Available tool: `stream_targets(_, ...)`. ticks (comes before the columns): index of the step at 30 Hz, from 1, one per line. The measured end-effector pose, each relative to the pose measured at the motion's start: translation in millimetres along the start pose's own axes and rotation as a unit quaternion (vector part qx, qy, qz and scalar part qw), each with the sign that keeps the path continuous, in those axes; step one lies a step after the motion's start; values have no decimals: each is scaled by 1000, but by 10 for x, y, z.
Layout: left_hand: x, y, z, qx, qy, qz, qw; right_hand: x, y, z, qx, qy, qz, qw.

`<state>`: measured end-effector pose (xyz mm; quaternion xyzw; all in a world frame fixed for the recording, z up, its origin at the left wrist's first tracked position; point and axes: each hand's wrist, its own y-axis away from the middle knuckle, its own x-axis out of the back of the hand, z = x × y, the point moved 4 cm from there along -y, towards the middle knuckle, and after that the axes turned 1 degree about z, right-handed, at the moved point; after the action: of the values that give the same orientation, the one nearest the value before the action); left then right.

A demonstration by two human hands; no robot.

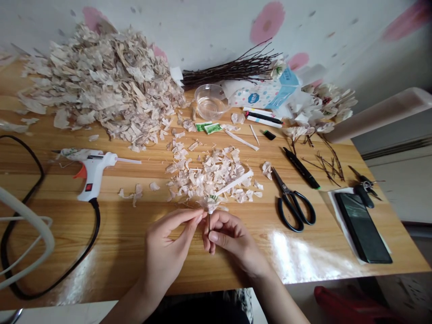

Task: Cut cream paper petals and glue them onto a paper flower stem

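Note:
Between thumb and fingers, my right hand [232, 238] grips a thin brown twig stem, held upright. At its top sits a small handmade flower [210, 205] with pale, papery petals and a bit of green at the centre. My left hand [175, 238] pinches at the base of this flower, thumb and index finger together; whether a loose petal is between them is too small to tell. Just beyond the flower lies a small heap of pale dried petals [216, 168], with a white strip [235, 182] across it.
A glue gun [94, 168] lies left, its black cable [91, 238] curving to the table edge. Black scissors [292, 202], a marker [301, 168] and a phone [364, 227] lie right. Behind are a big petal pile [111, 85], a clear bowl [211, 102] and a twig bundle [229, 72].

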<state>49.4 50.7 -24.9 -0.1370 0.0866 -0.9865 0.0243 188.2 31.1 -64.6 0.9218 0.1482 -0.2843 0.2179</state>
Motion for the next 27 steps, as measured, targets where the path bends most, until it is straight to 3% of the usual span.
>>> stream_targets(10, 3, 12, -44, 24, 8, 1, 1000, -3, -3, -3, -7, 6, 6, 1000)
stream_targets(23, -47, -20, -99, 88, 81, -67, 991, -6, 6, -3, 8, 9, -10, 1000)
stream_targets(27, -21, -33, -115, 115, 109, -35, 987, 16, 6, -10, 14, 1, 5, 1000)
